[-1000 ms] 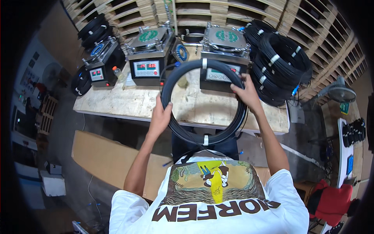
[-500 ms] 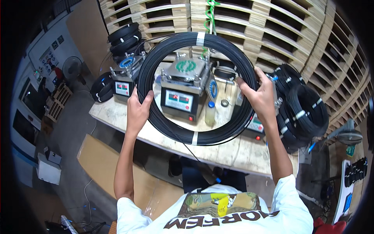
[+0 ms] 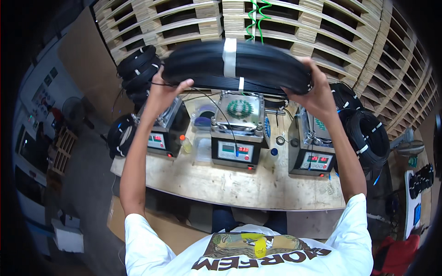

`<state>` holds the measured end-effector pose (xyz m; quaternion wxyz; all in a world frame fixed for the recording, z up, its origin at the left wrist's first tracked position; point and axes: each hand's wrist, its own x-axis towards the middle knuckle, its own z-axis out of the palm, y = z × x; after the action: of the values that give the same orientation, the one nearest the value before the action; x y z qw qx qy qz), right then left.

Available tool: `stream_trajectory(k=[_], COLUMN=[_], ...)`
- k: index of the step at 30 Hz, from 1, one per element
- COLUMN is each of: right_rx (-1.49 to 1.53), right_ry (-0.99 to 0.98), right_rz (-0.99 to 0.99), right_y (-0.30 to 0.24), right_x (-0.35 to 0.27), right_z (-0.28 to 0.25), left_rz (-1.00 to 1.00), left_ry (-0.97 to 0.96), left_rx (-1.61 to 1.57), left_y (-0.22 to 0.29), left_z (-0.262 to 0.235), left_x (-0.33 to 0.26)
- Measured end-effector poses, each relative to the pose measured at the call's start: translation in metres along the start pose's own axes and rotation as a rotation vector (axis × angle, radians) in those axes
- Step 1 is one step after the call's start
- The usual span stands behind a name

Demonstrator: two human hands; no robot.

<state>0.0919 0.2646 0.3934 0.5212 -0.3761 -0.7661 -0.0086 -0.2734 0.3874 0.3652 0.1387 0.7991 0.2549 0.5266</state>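
My left hand [image 3: 166,95] and my right hand [image 3: 314,92] grip opposite ends of a large black cable coil [image 3: 195,64], raised above the bench and tipped so its outer edge faces me. White tape bands [image 3: 229,57] wrap the coil. My right thumb presses its lower edge; motion blurs the coil a little. A loose cable tail with a blue tip [image 3: 237,152] hangs from it across the front of the middle machine [image 3: 235,158], a dark box with a lit display and a metal plate on top. The coil's inner opening is mostly hidden.
Similar machines stand left [image 3: 161,142] and right [image 3: 313,161] on the wooden bench [image 3: 221,191]. Small bottles with an orange cap [image 3: 185,145] and a blue cap [image 3: 271,158] stand between them. Coils pile up left [image 3: 140,64] and right [image 3: 366,133]. Wooden pallets [image 3: 304,27] rise behind.
The coil has gone from facing me as an open ring to nearly edge-on, raised and tilted by both hands. The view has shifted, bringing more of the bench and machines into sight.
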Motion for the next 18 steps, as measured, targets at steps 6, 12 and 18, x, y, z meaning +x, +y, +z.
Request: stream_trajectory(k=[6,12,18], right_rx=[-0.298,-0.479,-0.387], right_ry=[-0.013,-0.015,0.012], right_rz=[-0.174,-0.199,-0.207], right_y=[0.048,0.055,0.048], right_x=[-0.046,-0.124,-0.163], right_z=[0.061,0.106,0.143], left_rz=[0.196,0.260,0.223], left_ry=[-0.101,-0.085,0.070], left_rx=[0.029,-0.013,0.116], left_y=[-0.102,-0.137,-0.143], left_z=[0.023,0.047,0.063], left_x=[-0.020,-0.071,-0.116])
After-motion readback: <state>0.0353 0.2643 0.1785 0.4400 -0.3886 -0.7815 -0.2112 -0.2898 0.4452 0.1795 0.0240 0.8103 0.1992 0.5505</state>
